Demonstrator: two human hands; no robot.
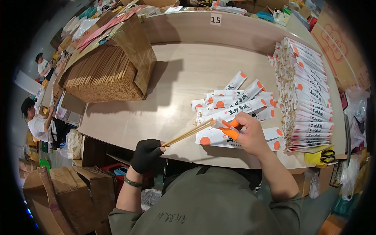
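Note:
My left hand (146, 156), in a black fingerless glove, is closed on the ends of a few thin wooden chopsticks (190, 132). They slant up to the right. Orange covers sit on the thumb and a finger of my right hand (251, 135), which pinches a white paper sleeve (221, 123). The chopsticks' far ends meet the mouth of that sleeve; how deep they reach inside I cannot tell. Under and behind my right hand lies a loose heap of white sleeves (235, 102) with orange dots.
An open cardboard box (145, 53) packed with chopsticks (103, 74) stands at the back left. On the right rises a tall stack of sleeved chopsticks (307, 94). Black-handled scissors (327, 156) lie at the right front corner. A low partition (176, 27) borders the table's back.

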